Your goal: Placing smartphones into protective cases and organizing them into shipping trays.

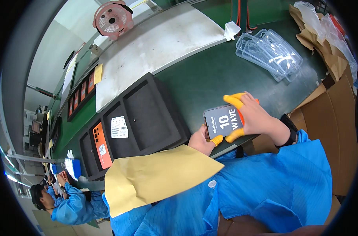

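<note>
Both of my hands are closed on a smartphone (215, 125) with an orange edge and a grey printed film over its front. My left hand (202, 142) grips its lower left corner, a yellow finger cot on one digit. My right hand (259, 118) spans the right end, with yellow finger cots on its fingers. To the left sits a black foam tray (149, 112) with several compartments. One compartment holds an orange phone (102, 146), back side up; another has a white label (119, 127). A yellow sheet (159, 175) overlaps the tray's near edge.
Clear plastic trays (269, 53) lie stacked at the far right of the green table (194, 84). A cardboard box (328, 129) stands at the right. Beyond the foam tray are a white board (155, 39) and a pink fan (112, 19). A co-worker (72, 204) sits at the lower left.
</note>
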The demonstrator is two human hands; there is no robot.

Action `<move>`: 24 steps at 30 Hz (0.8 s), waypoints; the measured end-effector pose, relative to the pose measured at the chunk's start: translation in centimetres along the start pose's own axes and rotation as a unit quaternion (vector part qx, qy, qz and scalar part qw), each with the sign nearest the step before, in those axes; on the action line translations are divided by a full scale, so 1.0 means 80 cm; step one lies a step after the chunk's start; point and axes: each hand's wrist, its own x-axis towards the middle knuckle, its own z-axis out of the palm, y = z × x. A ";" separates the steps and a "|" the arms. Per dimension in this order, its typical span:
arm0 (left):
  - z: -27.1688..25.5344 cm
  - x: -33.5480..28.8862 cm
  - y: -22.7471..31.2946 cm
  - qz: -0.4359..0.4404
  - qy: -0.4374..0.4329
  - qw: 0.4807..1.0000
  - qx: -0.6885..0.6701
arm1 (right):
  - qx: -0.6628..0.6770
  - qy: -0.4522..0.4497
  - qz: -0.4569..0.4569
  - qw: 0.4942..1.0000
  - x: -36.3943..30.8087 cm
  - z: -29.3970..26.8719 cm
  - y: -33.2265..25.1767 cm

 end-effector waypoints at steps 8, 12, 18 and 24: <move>0.000 0.005 0.007 -0.023 0.011 1.000 0.005 | 0.021 -0.123 0.127 0.984 0.037 -0.007 0.000; -0.005 0.009 0.017 -0.121 -0.133 0.983 -0.040 | 0.064 -0.235 0.214 0.946 0.017 -0.030 0.029; -0.012 0.019 -0.024 -0.060 -0.033 0.997 0.035 | 0.159 -0.178 0.152 0.959 0.002 -0.014 0.035; -0.014 0.003 0.023 -0.083 -0.136 0.987 -0.025 | 0.212 -0.208 0.194 0.935 0.001 -0.027 0.031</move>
